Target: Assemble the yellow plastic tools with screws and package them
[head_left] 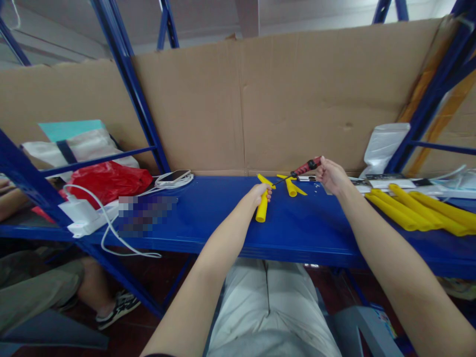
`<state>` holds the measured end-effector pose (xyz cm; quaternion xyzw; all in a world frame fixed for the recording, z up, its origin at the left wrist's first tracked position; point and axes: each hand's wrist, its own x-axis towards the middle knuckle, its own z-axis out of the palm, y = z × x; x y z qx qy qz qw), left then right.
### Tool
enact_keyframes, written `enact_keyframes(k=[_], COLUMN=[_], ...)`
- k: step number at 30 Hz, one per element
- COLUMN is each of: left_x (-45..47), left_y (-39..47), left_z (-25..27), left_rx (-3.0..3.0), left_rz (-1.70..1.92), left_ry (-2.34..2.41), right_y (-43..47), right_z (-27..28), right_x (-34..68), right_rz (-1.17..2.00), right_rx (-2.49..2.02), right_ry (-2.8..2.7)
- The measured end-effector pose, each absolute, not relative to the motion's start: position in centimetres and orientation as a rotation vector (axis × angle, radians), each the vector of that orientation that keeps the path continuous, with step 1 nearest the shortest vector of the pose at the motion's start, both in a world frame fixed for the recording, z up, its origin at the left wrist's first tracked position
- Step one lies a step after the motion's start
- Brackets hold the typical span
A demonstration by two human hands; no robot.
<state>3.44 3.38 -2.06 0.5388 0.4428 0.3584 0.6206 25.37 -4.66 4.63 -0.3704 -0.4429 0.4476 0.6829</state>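
Yellow plastic-looking tube with winged end (261, 212) over blue tabletop (219, 213), left hand (263, 192) clamped round it. Right hand (330, 174) clamped on handle end of red-and-black screwdriver (307, 167), thin shaft pointing toward left hand. Second winged yellow tube (291, 188) lies nearby.

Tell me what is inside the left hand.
A yellow tubular piece shows above and below the left hand; its middle is covered. The red-handled tool reaches the hand, but its tip is hidden.
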Motion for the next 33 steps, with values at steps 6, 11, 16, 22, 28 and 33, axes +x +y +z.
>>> enact_keyframes(k=[6,11,16,22,28,33], left_x=[3.5,3.5,3.6,3.6,3.7,3.8], left_y=[3.6,3.7,3.8,3.8,3.2,3.0], left_z=[-2.2,-2.3,-2.4,-2.3,-2.3,-2.3], left_rx=[1.266,1.288,1.305,1.292,1.327,1.328], left_rz=[0.81,0.798,0.798,0.805,0.861,0.888], left_ry=[0.982,0.951,0.929,0.967,0.911,0.898], right_y=[-4.4,-3.9,-3.7,-3.9,-4.5,-4.1], right_z=[4.3,4.0,3.9,4.0,4.5,4.1], right_x=[25.4,25.5,25.6,25.7,25.3,25.4], right_rz=[0.87,0.739,0.778,0.824,0.905,0.795], right_rx=[-0.897,-0.966,-0.937,-0.902,-0.847,-0.866], right_ry=[-1.035,-0.959,-0.948,-0.977,-1.037,-1.033])
